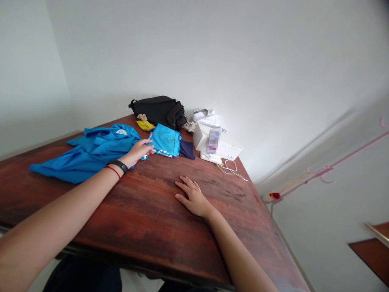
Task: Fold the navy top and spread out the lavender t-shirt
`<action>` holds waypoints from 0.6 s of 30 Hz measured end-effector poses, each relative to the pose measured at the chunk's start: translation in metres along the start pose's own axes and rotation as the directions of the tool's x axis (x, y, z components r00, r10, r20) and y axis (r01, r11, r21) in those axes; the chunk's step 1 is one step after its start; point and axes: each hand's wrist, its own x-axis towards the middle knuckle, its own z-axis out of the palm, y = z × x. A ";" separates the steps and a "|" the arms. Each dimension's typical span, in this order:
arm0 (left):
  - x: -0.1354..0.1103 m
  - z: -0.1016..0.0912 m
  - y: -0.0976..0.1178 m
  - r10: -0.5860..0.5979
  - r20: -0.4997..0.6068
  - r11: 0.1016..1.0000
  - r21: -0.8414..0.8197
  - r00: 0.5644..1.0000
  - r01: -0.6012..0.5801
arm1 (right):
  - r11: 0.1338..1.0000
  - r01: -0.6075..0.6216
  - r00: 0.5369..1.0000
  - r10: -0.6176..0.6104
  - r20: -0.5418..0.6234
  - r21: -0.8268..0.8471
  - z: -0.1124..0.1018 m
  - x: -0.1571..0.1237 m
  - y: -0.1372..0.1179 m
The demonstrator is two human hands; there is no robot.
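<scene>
My left hand (138, 152) reaches across the dark red wooden table (146, 219) and rests on the edge of a rumpled blue shirt (88, 154), its fingers stretched toward a folded teal garment (165, 140). A black band and a red string sit on that wrist. My right hand (193, 198) lies flat on the bare wood with fingers spread, holding nothing. A folded dark navy cloth (186, 149) lies just right of the teal garment.
A black bag (159, 110) stands at the table's far edge by the wall, with a yellow item (145, 125) beside it. White boxes (212, 142), a white cloth (206, 117) and a white cable (232, 168) fill the far right corner. Pink hangers (322, 172) lie right of the table.
</scene>
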 end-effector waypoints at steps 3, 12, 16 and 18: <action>-0.004 -0.001 0.003 0.032 0.080 0.999 -0.006 0.996 -0.031 | 1.000 0.003 1.000 -0.003 -0.001 0.008 0.000 0.000 0.000; -0.009 0.002 0.008 0.008 0.048 0.999 -0.033 0.999 -0.006 | 1.000 0.007 1.000 -0.007 -0.001 0.008 0.001 0.000 0.001; -0.007 0.006 0.009 0.040 0.019 0.998 -0.039 0.999 -0.039 | 1.000 0.003 1.000 -0.003 0.005 -0.001 0.000 0.000 0.000; -0.007 0.009 0.010 0.063 0.014 0.997 -0.043 0.998 -0.063 | 1.000 0.001 1.000 -0.001 0.008 -0.005 0.000 0.000 0.000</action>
